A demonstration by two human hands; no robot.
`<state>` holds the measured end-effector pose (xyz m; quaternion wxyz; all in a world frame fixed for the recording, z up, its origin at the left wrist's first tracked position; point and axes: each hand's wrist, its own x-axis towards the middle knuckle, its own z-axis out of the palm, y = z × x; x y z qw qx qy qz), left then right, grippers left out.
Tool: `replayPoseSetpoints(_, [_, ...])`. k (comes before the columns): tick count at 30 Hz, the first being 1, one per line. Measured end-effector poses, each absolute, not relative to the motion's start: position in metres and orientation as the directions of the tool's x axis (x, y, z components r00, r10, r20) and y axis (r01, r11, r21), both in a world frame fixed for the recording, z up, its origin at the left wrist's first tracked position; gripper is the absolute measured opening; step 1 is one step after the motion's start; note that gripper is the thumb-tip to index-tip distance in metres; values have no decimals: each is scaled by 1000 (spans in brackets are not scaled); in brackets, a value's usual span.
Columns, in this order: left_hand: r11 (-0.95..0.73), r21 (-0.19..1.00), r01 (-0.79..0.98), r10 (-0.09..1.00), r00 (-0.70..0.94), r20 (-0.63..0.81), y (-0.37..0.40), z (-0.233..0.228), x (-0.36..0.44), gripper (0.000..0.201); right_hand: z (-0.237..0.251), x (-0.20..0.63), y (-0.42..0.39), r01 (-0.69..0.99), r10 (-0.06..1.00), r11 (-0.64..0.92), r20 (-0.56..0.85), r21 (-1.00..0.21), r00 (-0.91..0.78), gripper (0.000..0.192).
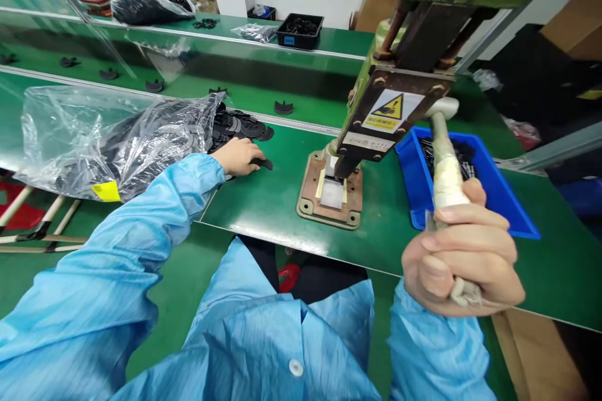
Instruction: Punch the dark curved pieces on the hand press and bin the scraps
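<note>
Bare green bench [263, 200] lies open between the plastic bag [117, 138] and press [376, 113]; blue bin [498, 200] crowds its right.
</note>
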<state>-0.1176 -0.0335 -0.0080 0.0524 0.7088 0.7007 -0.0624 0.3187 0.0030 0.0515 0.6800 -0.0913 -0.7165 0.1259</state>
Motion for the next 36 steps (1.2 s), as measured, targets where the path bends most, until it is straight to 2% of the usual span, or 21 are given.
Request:
replayPoseSetpoints(5, [-52,-54,997,996,48,-78,-19,-17,-91,39,54,319,2,-36,296,953,953,-299,-70,29])
replayPoseSetpoints(8, [-51,-119,992,992,36,-121,-11,-18,-79,34,55,319,0,-27,307,950,949,-310,-74,35])
replayPoseSetpoints(12, [-94,-149,984,975,61,-214,-6,-12,-73,40,55,320,-1,-26,311,949,946,-314,-86,34])
replayPoseSetpoints(15, [-138,-126,982,980,117,-158,-8,-6,-65,32,54,321,0,-33,301,952,949,-305,-95,32])
replayPoseSetpoints(18, [-187,7,982,982,187,-1,-12,-5,-51,32,54,322,1,-50,284,956,953,-290,-102,30])
replayPoseSetpoints(21, [-121,314,942,990,90,111,-12,-15,-32,32,54,323,1,-53,292,953,951,-298,-101,30])
replayPoseSetpoints(24, [29,668,744,988,-124,96,-9,-32,-17,29,55,323,1,-58,286,954,951,-294,-117,30])
replayPoseSetpoints(26, [100,802,588,980,-196,22,-6,-40,-12,30,54,323,1,-61,283,955,951,-292,-126,30])
replayPoseSetpoints(31, [177,932,317,976,-177,-125,-2,-27,-1,39,54,322,0,-72,276,956,956,-284,-103,31])
replayPoseSetpoints(36, [251,962,104,967,24,-255,7,-7,24,38,55,321,1,-69,277,956,955,-285,-108,30])
